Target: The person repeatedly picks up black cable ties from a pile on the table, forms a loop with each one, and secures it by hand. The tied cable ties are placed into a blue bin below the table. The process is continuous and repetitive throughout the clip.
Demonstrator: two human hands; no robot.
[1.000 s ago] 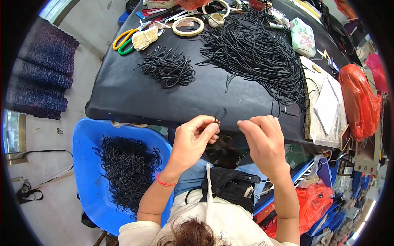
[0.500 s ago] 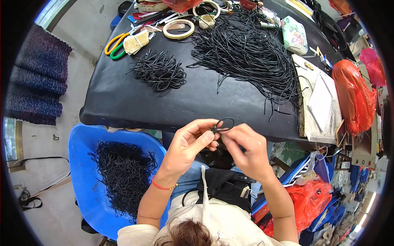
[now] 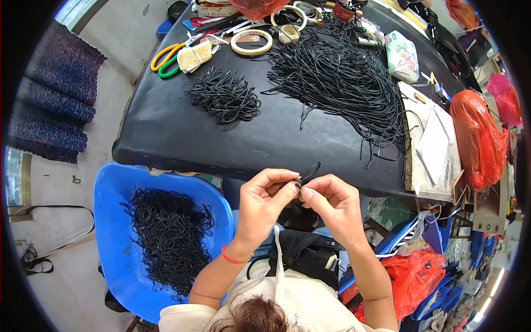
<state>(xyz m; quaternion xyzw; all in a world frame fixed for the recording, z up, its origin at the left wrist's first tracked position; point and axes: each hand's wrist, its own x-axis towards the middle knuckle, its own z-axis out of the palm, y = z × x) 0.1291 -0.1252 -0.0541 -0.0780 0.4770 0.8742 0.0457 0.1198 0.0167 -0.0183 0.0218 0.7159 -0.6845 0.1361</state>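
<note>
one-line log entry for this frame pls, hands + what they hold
left hand: pinching black cord loop | right hand: pinching same loop | position: table edge | left of person: blue chair with cord pile

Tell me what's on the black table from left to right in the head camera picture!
Yellow-and-green scissors → small pile of black cords → tape ring → big pile of black cords → flowery pouch → white papers → orange plastic bag.
</note>
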